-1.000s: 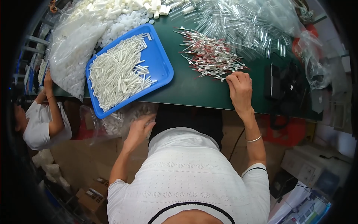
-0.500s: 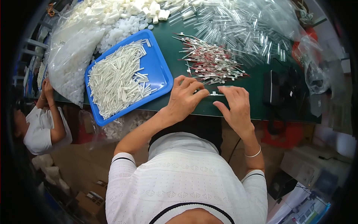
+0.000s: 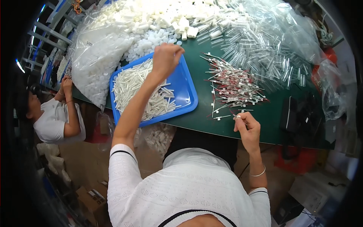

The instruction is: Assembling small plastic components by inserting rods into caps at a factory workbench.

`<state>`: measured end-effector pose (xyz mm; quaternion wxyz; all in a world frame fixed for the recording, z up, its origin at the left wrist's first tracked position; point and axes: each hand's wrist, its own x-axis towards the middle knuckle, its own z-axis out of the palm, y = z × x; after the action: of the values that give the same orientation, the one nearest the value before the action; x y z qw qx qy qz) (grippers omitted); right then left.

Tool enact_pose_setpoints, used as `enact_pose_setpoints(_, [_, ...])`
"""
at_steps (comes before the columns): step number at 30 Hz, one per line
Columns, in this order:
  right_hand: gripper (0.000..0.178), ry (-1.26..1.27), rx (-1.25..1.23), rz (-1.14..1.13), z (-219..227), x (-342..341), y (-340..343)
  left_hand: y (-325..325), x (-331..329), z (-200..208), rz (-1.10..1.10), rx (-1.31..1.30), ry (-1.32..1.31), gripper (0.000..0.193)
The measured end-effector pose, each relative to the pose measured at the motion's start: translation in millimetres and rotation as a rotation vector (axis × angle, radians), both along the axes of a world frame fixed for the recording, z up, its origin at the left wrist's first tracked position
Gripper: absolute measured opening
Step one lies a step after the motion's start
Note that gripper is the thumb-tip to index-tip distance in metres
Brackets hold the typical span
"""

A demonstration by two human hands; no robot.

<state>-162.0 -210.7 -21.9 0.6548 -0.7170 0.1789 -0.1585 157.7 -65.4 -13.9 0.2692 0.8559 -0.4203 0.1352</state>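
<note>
My left hand (image 3: 165, 59) is over the far right part of the blue tray (image 3: 186, 85), fingers pinched together; whatever is between them is too small to make out. The tray holds a heap of short thin white rods (image 3: 130, 81). By the table's near edge, my right hand (image 3: 249, 130) pinches a thin stick-like piece (image 3: 237, 116), whose details are blurred. Just left of its fingertips a thin white stick with a small white tab (image 3: 222, 117) lies on the table. Beyond that hand spreads a pile of similar thin sticks with red strands and white tabs (image 3: 234, 83).
White foam-like cylinders (image 3: 185, 29) and whitish round caps (image 3: 153, 41) are heaped behind the tray. Clear tubes (image 3: 261, 56) cover the far right. A filled plastic bag (image 3: 94, 56) stands left, a black box (image 3: 289, 117) right. Another person (image 3: 58, 117) works at far left.
My left hand has left my right hand and moved up and left over the tray. My right hand has closed into a pinch. The view has shifted, so the table sits lower and farther right.
</note>
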Motion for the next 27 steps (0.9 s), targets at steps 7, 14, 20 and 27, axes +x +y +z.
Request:
enact_pose_setpoints(7, [0.014, -0.099, -0.099, -0.022, 0, 7, 28, -40, 86, -30, 0.191, 0.5, -0.082, 0.021])
enact_pose_setpoints(14, [0.012, -0.129, -0.04, -0.073, 3, 2, 23, -19, -7, -16, -0.18, -0.345, 0.649, 0.024])
enact_pose_setpoints(20, [0.007, -0.19, -0.138, -0.052, 8, 17, 34, 24, -155, -10, -0.351, -0.58, 1.486, 0.029])
enact_pose_setpoints(27, [0.007, -0.134, -0.222, -0.083, 4, 14, 44, 44, -181, -11, -0.238, -0.709, 1.77, 0.033])
